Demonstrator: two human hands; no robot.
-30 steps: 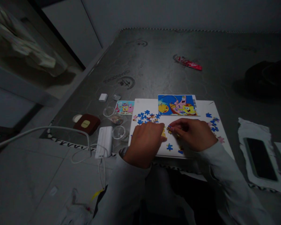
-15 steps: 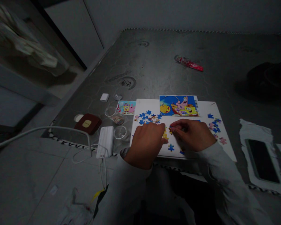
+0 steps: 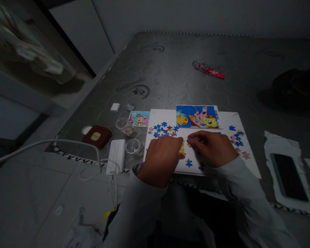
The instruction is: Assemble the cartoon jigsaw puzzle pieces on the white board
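A dark grey mattress [image 3: 170,69] with a zigzag-stitched edge fills most of the view, beside a tiled floor [image 3: 28,193]. The light is dim, and a dark soft shape [image 3: 297,86] at the upper right is cut off by the frame and too shadowy to identify. A red wrapper [image 3: 209,70] lies farther up the mattress. Nearer, a white board [image 3: 162,117] carries a SpongeBob and Patrick picture card [image 3: 197,116] along its far edge, with a smaller cartoon card [image 3: 138,119] just off its left side. Left of the board sit a white power bank [image 3: 116,156] with a white cable [image 3: 90,168], a dark red case [image 3: 96,136] and clear plastic rings [image 3: 132,146]. To the right, a black phone [image 3: 289,176] rests on white paper [image 3: 281,144].

Blue puzzle pieces [image 3: 161,129] and pink puzzle pieces [image 3: 239,139] lie loose on the board, and the hands partly hide the pieces between them. The left hand [image 3: 161,162] is bent over the board, its fingertips [image 3: 179,146] touching down beside a yellow puzzle section [image 3: 182,150]; whether they hold anything cannot be told. The right hand [image 3: 212,148] has its fingers [image 3: 196,139] closed in a pinch on a small puzzle piece [image 3: 189,142], which is mostly covered.
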